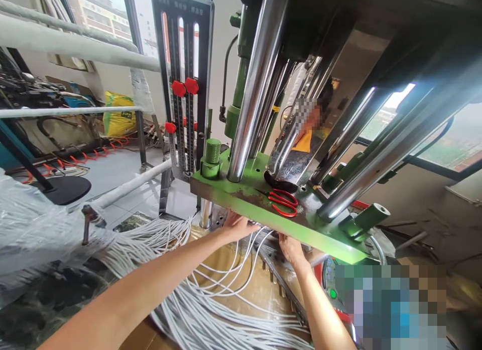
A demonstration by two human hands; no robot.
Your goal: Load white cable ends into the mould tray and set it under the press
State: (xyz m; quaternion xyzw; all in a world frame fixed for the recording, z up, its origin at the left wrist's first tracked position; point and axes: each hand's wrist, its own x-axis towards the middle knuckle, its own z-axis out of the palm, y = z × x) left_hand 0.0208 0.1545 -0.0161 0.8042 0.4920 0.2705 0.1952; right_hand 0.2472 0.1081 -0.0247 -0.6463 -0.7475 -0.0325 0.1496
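Both my hands reach under the green steel plate [241,197] of a press machine. My left hand [235,227] is just below the plate's front edge, its fingers hidden beneath it, next to several white cables [211,289] that run in under the plate. My right hand [289,249] reaches under the plate a little to the right, its fingers also hidden. A pair of red-handled scissors [283,202] lies on top of the plate above my hands. Shiny steel columns [256,84] rise from the plate.
A big bundle of white cables [150,237] hangs over a padded rail [128,187] at left. A black slotted panel with red knobs [184,86] stands behind the plate. A green button [333,293] sits on the machine's front at right. Yellow bag [119,114] and hoses lie on the floor.
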